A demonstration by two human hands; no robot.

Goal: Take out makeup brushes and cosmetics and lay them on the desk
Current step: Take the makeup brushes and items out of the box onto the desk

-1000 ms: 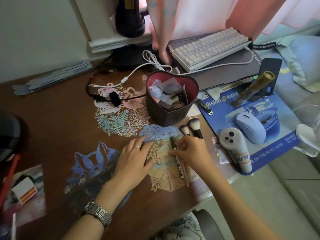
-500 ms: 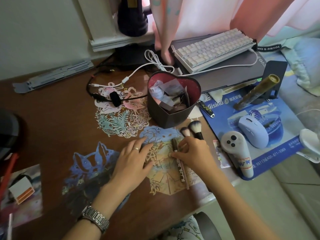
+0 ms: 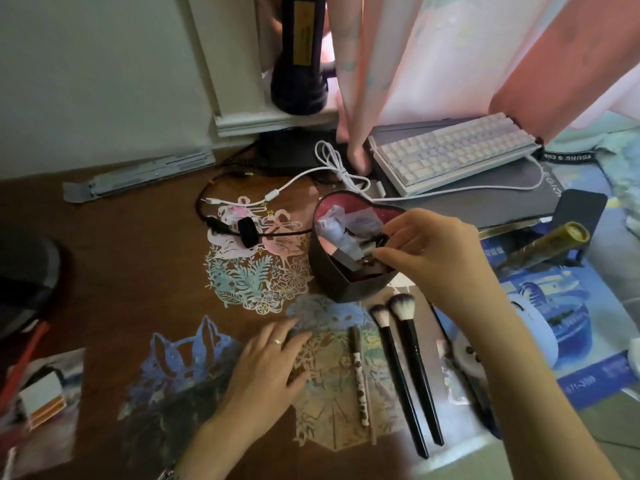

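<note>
A dark heart-shaped box (image 3: pixel 349 289) with a pink lining stands mid-desk, holding crumpled wrappers and small dark cosmetics. My right hand (image 3: pixel 429 258) reaches over its right rim, thumb and fingers pinching a small dark item (image 3: pixel 379 241) inside. In front of the box lie two black-handled makeup brushes, a small one (image 3: pixel 398 375) and a bigger one (image 3: pixel 417 372), side by side. Left of them lies a slim patterned pencil (image 3: pixel 359 375). My left hand (image 3: pixel 266 368) rests flat on the desk, left of the pencil.
Paper-cut decorations (image 3: pixel 256 278) cover the brown desk. A white keyboard (image 3: pixel 450 154) on a grey laptop sits at the back right, with white and black cables (image 3: pixel 325 164) beside it. A gold tube (image 3: pixel 547 244) lies on the blue mouse pad (image 3: pixel 588 372). The desk edge runs near right.
My right hand left the pencil and brushes on the desk and rose into the heart-shaped box. The brushes, earlier half hidden under it, now show fully. My left hand stayed put.
</note>
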